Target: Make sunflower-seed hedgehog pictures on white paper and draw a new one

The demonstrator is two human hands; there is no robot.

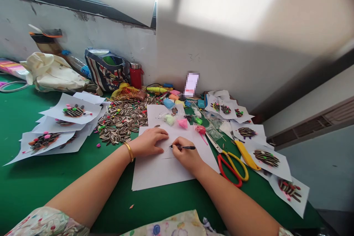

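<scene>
My right hand (186,155) is closed around a black pen (188,147), its tip at the white paper (149,177). A few thin drawn lines show on the sheet beside the tip. With fingers spread, my left hand (148,142) rests flat on the paper's left part; a gold bangle (129,152) circles that wrist. Just beyond the hands, lumps of pink clay (182,123) and red clay (200,129) lie on or by the paper. Scissors (231,166) with red and yellow handles and a yellow utility knife (247,155) lie to the right.
A heap of striped sunflower seeds (124,116) spreads behind my left hand. Seed-decorated sheets are stacked at left (83,118) and right (272,169). Along the wall stand a striped bag (106,70), a red flask (135,75) and a phone (191,84). The tabletop (110,177) is green.
</scene>
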